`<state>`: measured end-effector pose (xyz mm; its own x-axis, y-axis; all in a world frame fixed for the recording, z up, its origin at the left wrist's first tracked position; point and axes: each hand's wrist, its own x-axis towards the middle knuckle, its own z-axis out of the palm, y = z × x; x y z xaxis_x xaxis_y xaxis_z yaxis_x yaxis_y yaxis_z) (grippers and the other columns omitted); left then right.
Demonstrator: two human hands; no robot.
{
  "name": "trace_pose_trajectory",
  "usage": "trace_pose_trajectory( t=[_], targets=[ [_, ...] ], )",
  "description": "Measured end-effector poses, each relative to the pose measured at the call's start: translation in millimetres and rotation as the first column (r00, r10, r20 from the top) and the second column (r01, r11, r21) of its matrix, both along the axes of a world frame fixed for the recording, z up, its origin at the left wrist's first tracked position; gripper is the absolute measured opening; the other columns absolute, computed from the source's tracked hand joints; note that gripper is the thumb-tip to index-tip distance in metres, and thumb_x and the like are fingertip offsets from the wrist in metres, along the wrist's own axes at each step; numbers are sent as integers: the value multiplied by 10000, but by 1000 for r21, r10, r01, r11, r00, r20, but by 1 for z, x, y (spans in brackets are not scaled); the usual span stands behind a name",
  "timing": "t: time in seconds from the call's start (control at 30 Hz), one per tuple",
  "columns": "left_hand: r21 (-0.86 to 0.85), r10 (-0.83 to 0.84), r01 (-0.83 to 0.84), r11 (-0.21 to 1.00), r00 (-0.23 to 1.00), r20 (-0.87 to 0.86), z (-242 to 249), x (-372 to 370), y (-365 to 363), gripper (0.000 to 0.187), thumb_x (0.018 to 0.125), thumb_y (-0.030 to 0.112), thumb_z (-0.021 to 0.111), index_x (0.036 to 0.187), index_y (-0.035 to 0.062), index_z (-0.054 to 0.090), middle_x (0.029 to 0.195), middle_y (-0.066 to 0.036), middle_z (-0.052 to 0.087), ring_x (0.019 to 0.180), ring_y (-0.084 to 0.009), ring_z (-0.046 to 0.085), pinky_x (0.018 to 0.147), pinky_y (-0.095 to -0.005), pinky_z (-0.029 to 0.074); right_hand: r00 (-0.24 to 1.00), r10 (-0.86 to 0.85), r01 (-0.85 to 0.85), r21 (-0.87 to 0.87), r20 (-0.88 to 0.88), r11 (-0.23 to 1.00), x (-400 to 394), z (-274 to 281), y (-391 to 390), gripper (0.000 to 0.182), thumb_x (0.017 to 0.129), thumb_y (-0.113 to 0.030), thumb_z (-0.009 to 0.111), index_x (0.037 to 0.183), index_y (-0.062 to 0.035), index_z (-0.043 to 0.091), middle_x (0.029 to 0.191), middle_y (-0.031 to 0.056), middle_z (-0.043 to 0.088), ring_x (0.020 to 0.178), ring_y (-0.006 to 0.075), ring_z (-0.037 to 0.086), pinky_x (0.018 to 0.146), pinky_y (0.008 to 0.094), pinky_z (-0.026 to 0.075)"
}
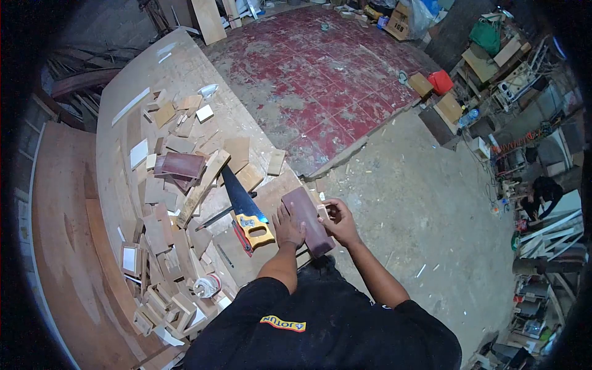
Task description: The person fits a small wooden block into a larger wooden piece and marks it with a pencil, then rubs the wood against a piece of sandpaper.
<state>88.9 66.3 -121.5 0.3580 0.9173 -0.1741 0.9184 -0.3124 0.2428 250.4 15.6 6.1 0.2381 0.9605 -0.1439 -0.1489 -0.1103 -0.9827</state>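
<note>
A long maroon block (306,217), which looks wrapped in sandpaper, lies along the near edge of the worktable. My left hand (288,226) presses against its left side, fingers resting on its edge. On the block's other side, my right hand (341,223) is closed with bent fingers around a small pale wooden piece (322,212), partly hidden by the fingers. Left of my left hand lies a handsaw (243,206) with a yellow handle. A pencil (224,255) is on the board near it.
Wood offcuts (161,203) and small wooden frames (163,305) cover the table's left part, with folded maroon sheets (184,165) and a white tub (207,285) among them. Red tiled floor (308,80) lies beyond. Another person (542,197) crouches far right beside wood strips (555,231).
</note>
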Motion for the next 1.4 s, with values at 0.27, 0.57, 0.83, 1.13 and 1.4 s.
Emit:
trace_pose_trajectory(
  t=[0.27,0.57,0.83,1.13,1.4],
  targets=[
    [6,-11,11,1000,1000,-12,-1,0,0,833,874,434,485,1525,81,105,1552,-241,128,1448,-375,91,1164,-520,23,987,-27,27,3,160,1000,-1,-3,2,478,756,-18,758,1178,-69,540,997,40,617,919,110,586,800,261,489],
    [-43,-4,2,999,999,-40,12,1,1,833,880,433,490,1527,88,96,1558,-227,132,1454,-352,95,1169,-507,21,1000,-3,2,-17,-22,1000,-3,-5,2,482,777,13,734,1208,-35,524,906,42,639,849,101,608,744,247,499],
    [-36,10,-11,999,1000,-7,5,1,1,830,877,427,495,1528,93,101,1561,-223,120,1455,-352,91,1171,-506,15,999,-28,28,26,28,999,-5,-13,6,473,797,-11,738,1222,-56,536,907,39,651,801,104,613,682,245,511],
    [-29,-7,7,1000,1000,6,1,0,1,824,877,397,486,1526,73,96,1547,-244,143,1442,-378,122,1162,-522,35,800,-53,40,35,598,999,-7,-59,12,350,825,-126,678,1148,-43,571,838,153,642,777,231,658,677,336,529],
    [-28,1,-1,1000,1000,-11,-1,0,1,813,886,440,459,1530,98,100,1563,-222,111,1457,-355,73,1167,-518,9,573,164,-47,-168,803,985,-23,-104,29,329,811,-166,599,1126,-72,588,958,231,531,875,416,602,772,475,514]
  ],
)
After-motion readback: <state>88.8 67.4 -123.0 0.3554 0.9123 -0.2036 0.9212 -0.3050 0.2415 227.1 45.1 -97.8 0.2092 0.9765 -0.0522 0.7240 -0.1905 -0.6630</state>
